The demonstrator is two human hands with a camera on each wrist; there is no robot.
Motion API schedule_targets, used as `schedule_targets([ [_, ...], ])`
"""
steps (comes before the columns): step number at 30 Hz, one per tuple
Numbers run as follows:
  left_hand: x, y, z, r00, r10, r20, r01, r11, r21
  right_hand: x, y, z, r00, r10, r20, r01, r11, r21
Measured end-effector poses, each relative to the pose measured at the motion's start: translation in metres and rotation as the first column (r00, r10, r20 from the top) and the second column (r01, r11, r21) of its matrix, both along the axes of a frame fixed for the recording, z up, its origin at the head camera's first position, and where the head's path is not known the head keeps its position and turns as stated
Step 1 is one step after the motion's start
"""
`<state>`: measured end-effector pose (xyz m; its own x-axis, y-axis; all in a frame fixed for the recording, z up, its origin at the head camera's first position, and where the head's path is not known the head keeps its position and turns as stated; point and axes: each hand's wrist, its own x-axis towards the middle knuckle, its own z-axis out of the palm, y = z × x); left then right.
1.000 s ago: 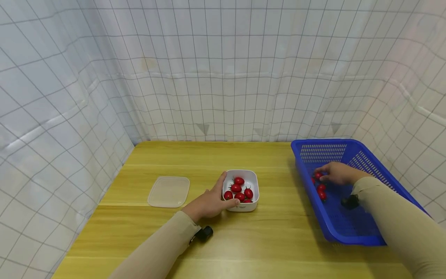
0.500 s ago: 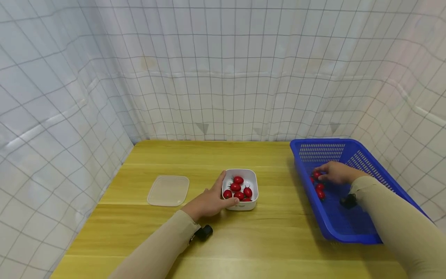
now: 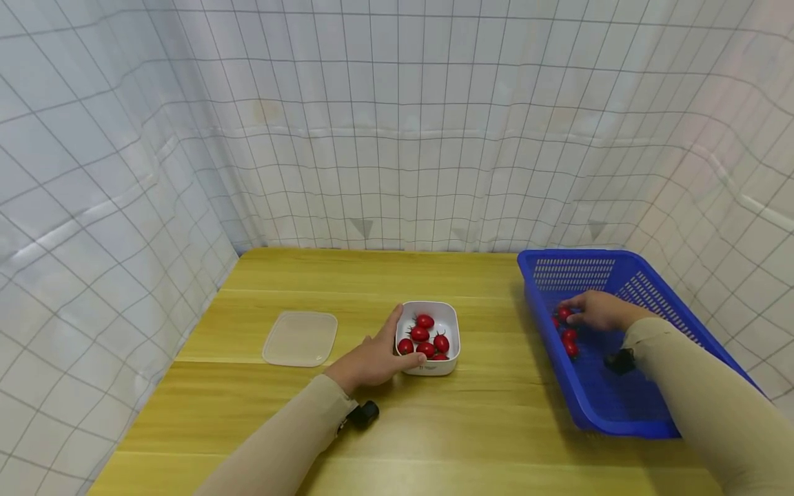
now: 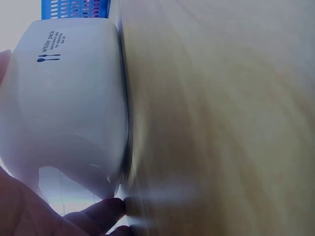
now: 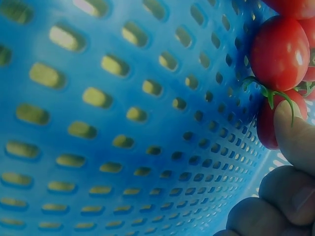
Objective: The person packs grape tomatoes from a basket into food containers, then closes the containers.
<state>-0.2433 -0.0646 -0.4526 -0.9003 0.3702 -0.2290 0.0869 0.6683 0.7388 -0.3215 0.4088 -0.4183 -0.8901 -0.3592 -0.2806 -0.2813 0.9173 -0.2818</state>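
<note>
On the table, my left hand (image 3: pixel 370 359) holds a small white food container (image 3: pixel 438 369), thumb over its near rim and fingers along its left side. Several red cherry tomatoes (image 3: pixel 424 322) with green stems lie inside it. The left wrist view shows printed words and a fork and spoon mark on the container's wall (image 4: pixel 74 93). Inside the blue basket at right, my right hand (image 3: pixel 600 310) pinches a cherry tomato (image 3: pixel 564 313). In the right wrist view, the thumb (image 5: pixel 294 135) presses this tomato (image 5: pixel 266 125) below its green stem, and other tomatoes (image 5: pixel 280 53) touch it.
The blue perforated basket (image 3: pixel 579 406) stands at the table's right side, with more tomatoes (image 3: pixel 570 348) along its left wall. A translucent square lid (image 3: pixel 300 339) lies left of the container. White gridded curtains (image 3: pixel 397 138) surround the wooden table (image 3: pixel 372 275).
The right hand's fingers stay at the tomatoes in the basket, whose tomatoes have shifted very slightly. My left hand and the container keep their place.
</note>
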Motion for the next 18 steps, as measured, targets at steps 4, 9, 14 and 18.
schedule_targets([
  [4,-0.0004,-0.0001,0.0002,1.0,0.001,-0.004,-0.001,1.0,-0.008,-0.0009,0.0006,-0.0001,1.0,0.002,0.002,-0.002,1.0,0.011],
  [9,-0.0004,0.0,0.0004,1.0,0.003,-0.005,-0.003,1.0,-0.009,-0.0006,0.0007,0.0014,1.0,0.015,-0.008,-0.015,1.0,0.009],
  [14,0.0009,0.0004,0.0027,1.0,0.0,-0.009,0.0,1.0,0.001,0.0001,0.0006,0.0028,1.0,0.016,-0.006,-0.016,1.0,-0.011],
  [18,0.0022,0.0007,0.0035,1.0,0.002,-0.015,-0.002,1.0,0.003,0.0018,0.0004,0.0023,1.0,0.016,-0.007,-0.016,0.999,-0.027],
])
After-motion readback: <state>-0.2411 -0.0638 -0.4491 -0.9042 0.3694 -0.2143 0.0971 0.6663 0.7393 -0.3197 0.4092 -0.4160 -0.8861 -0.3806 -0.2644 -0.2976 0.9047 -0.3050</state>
